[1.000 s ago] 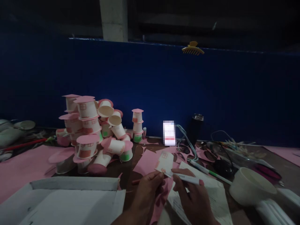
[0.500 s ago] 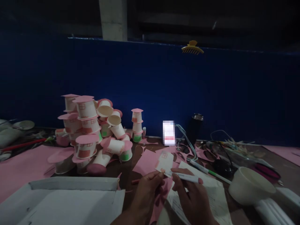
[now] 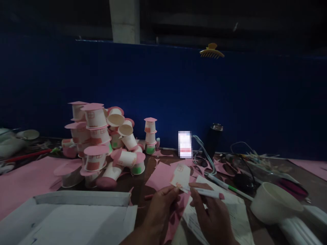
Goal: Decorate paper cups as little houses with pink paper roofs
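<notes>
My left hand [image 3: 163,204] pinches the lower edge of a white paper piece [image 3: 181,177] with a window drawn on it in red lines. Between the fingers of my right hand [image 3: 211,211] is a white marker [image 3: 208,193] with a pinkish-red end. Its tip end points left, close to the paper's lower edge; whether it touches is too blurred to tell. Pink paper [image 3: 158,177] lies beneath and behind the white piece. Under my right hand is a crumpled, printed pale sheet [image 3: 237,211].
Stacked paper cups [image 3: 95,119] with pink tops stand at left, beside a three-cup tower [image 3: 150,136]. A white box lid [image 3: 81,199] lies front left. To the right are a white cup [image 3: 276,204], a green-banded marker [image 3: 231,188], a dark bottle [image 3: 214,139] and a lit phone [image 3: 185,144].
The whole view has shifted slightly to the right. Both hands keep their grips, and the marker's tip end sits slightly farther from my left fingertips.
</notes>
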`<state>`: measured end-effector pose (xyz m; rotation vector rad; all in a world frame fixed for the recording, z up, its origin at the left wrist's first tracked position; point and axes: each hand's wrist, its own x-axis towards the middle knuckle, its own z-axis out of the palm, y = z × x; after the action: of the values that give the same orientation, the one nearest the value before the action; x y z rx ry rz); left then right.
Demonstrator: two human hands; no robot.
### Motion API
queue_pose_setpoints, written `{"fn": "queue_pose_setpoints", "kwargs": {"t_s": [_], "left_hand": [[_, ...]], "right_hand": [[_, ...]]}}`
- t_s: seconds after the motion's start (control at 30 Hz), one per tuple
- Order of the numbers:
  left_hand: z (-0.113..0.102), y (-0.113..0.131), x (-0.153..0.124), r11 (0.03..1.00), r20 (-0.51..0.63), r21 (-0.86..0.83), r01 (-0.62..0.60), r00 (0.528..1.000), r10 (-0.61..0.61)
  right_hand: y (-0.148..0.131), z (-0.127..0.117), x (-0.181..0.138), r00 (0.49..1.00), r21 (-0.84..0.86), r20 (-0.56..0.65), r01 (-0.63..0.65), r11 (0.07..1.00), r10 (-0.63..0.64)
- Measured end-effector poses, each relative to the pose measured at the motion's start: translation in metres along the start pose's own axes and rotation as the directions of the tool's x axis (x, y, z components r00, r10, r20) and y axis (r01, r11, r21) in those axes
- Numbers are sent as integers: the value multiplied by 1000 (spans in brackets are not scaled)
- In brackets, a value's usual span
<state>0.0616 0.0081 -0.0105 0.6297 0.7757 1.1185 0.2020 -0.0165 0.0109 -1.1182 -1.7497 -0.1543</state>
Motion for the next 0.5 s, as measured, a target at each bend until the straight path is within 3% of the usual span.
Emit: {"fn": "queue_pose_setpoints", "kwargs": {"t_s": [0.5], "left_hand": [[3, 4, -2, 998, -32, -53, 22, 999, -23]], "right_hand": [[3, 1, -4, 998, 30, 14, -68, 997, 67]]}}
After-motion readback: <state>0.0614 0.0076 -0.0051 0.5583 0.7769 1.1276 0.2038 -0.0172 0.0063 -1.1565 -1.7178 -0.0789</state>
